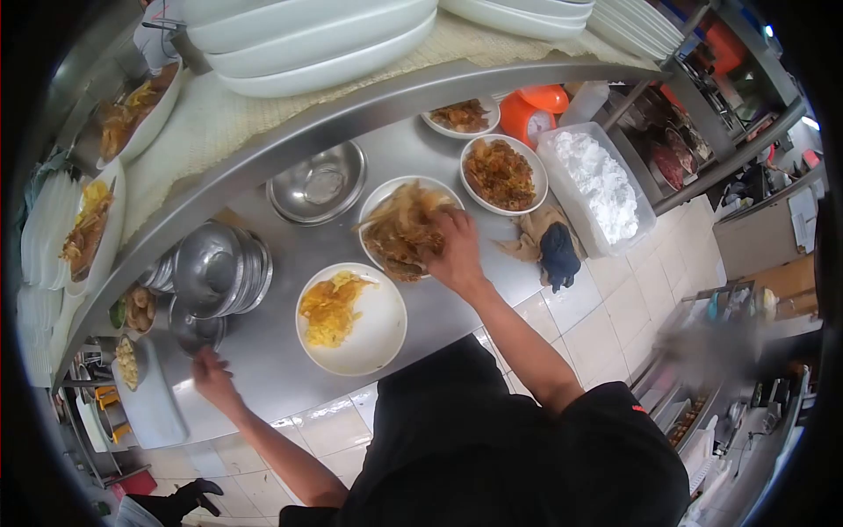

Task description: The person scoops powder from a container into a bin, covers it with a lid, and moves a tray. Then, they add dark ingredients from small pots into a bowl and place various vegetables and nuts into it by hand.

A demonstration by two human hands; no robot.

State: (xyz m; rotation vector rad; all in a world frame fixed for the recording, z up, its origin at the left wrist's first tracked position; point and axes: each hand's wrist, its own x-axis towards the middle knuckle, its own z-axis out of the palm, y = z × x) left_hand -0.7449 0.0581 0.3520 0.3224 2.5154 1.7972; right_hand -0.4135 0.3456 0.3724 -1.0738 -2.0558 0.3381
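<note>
While the right hand touches brown food at one o'clock from the egg plate, fingers curled, closure unclear, the left hand, at eight o'clock, has blurred fingers near a dark bowl; their opening I cannot tell.

orange scale, yellow egg, black shirt

stacked white dishes on shelf | orange scale beside plastic tub | white board on steel table

shiny metal bowls, glossy white plate, smooth steel table
</note>
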